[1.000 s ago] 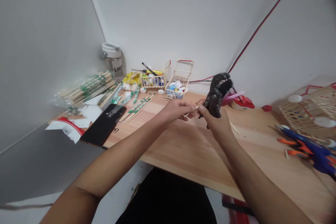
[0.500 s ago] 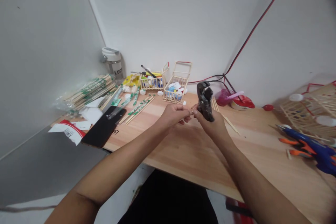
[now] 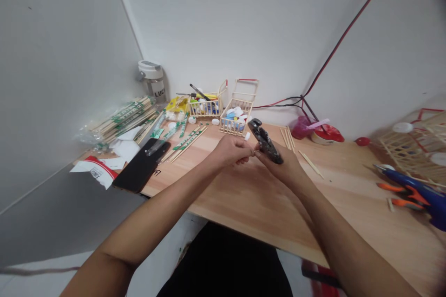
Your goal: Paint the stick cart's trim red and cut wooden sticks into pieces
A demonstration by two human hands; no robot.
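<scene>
Black tool (image 3: 266, 143), one, in right hand (image 3: 286, 167), two carts (image 3: 230, 126) behind

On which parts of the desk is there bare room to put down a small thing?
A wide patch of desk lies bare from the left hand and right hand to the near edge. Another lies between the right forearm and blue glue gun. Crowded: left end, with phone and bagged sticks; wall side, with stick carts.

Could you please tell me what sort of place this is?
Probably a craft desk, at home or elsewhere I cannot tell: it holds a cart-like stick model and a plastic bag of sticks, and the right hand grips a black hand tool.
</scene>
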